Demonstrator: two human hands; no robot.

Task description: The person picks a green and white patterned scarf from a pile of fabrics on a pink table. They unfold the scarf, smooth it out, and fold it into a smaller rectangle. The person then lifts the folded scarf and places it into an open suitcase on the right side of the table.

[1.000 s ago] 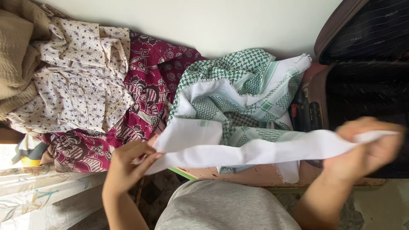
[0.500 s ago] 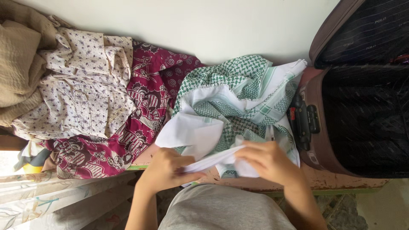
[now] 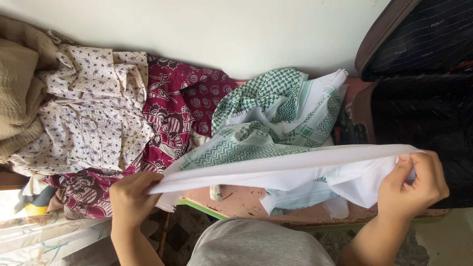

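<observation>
A green and white patterned scarf [image 3: 276,118] lies bunched on a worn pink table [image 3: 241,199], with its white edge [image 3: 276,170] pulled out into a long taut band in front of me. My left hand [image 3: 130,197] pinches the left end of that band near the table's front edge. My right hand [image 3: 411,184] grips the right end, in front of the open suitcase [image 3: 419,103]. The band spans the space between both hands, and part of the scarf hangs down beneath it.
A maroon printed cloth [image 3: 177,118], a white floral cloth [image 3: 88,113] and a beige textured cloth [image 3: 19,88] are piled to the left. The dark suitcase stands open at the right, lid against the pale wall [image 3: 236,29]. My grey-clad lap [image 3: 256,244] is below.
Half a second ago my hands were close together at the scarf's middle. They have since moved apart, stretching the white edge out wide between them.
</observation>
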